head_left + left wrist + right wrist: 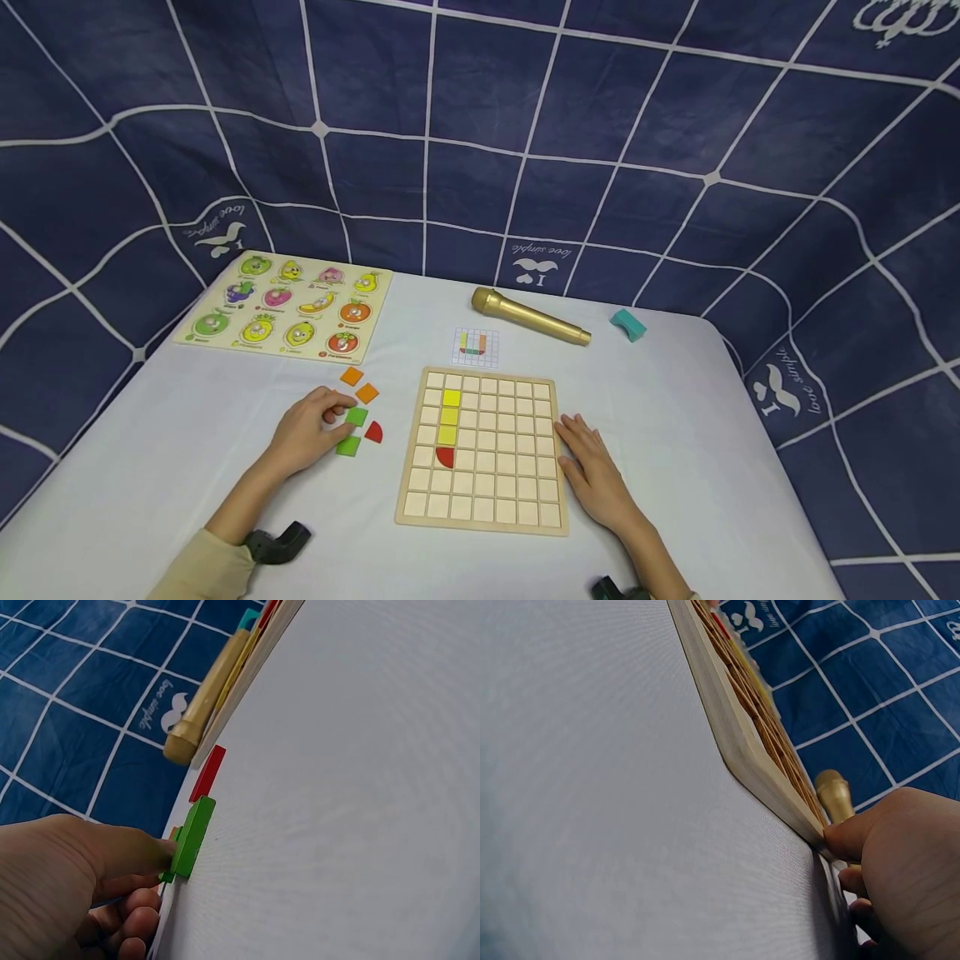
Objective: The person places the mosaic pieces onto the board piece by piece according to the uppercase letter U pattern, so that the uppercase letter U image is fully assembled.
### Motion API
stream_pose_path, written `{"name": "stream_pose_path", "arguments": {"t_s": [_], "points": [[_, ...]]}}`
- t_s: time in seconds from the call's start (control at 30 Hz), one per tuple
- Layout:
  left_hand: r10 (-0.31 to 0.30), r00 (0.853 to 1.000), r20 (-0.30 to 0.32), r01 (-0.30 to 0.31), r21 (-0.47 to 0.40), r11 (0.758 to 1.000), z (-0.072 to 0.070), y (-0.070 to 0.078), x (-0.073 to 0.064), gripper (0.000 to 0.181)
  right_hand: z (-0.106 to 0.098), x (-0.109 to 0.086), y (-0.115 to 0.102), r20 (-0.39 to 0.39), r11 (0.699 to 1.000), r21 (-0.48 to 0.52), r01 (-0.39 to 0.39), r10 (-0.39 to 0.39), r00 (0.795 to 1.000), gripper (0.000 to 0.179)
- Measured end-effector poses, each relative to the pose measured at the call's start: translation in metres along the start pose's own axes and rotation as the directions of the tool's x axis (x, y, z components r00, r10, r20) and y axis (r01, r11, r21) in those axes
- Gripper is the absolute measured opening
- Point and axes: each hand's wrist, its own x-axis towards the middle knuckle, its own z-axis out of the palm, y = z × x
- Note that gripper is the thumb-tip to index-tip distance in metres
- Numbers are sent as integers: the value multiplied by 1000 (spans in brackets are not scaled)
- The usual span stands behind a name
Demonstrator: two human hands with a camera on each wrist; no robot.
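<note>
My left hand (306, 429) rests on the table at the left, thumb and index finger at opposite edges of a green square tile (357, 417). Another green square tile (348, 447) lies just below the thumb, and a red quarter-round tile (374, 432) is to the right. Two orange tiles, including one orange tile (367, 392), lie beyond the fingertips. A wooden grid board (487, 527) sits in the middle, bearing a column of yellow square tiles (449, 416) with a red quarter-round tile (446, 457) below. My right hand (596, 477) lies flat, touching the board's right edge.
Behind the board lies a small pattern card (486, 358) with a U shape. A gold microphone (531, 317) and a teal arch block (628, 325) are at the back. A fruit puzzle board (292, 317) occupies the back left. Blue cloth (480, 100) hangs behind the table.
</note>
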Motion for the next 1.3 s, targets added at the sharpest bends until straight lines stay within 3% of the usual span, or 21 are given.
{"name": "stream_pose_path", "arguments": {"t_s": [0.27, 0.5, 0.67, 0.83, 1.07, 1.3], "points": [[33, 999, -19, -33, 7, 999, 0, -3, 0, 28, -1, 0, -1, -5, 1000, 8, 9, -9, 1000, 47], [45, 996, -70, -47, -23, 999, 0, 0, -1, 26, -1, -1, 0, 0, 1000, 5, -3, 3, 1000, 47], [55, 991, -120, -68, -107, 992, 0, 12, -2, 27, -1, -1, 0, -3, 1000, 4, 2, -2, 1000, 48], [116, 982, -147, -139, -160, 977, 2, 34, -3, 27, -1, 0, 0, -4, 1000, 7, 12, -12, 1000, 47], [179, 983, -52, -186, -231, 955, 20, 75, -2, 26, -1, 0, 1, -6, 1000, 1, 25, -25, 1000, 47], [263, 963, 58, -239, -266, 934, 45, 104, 1, 23, -1, 0, 0, -5, 1000, -5, 19, -19, 1000, 47]]}}
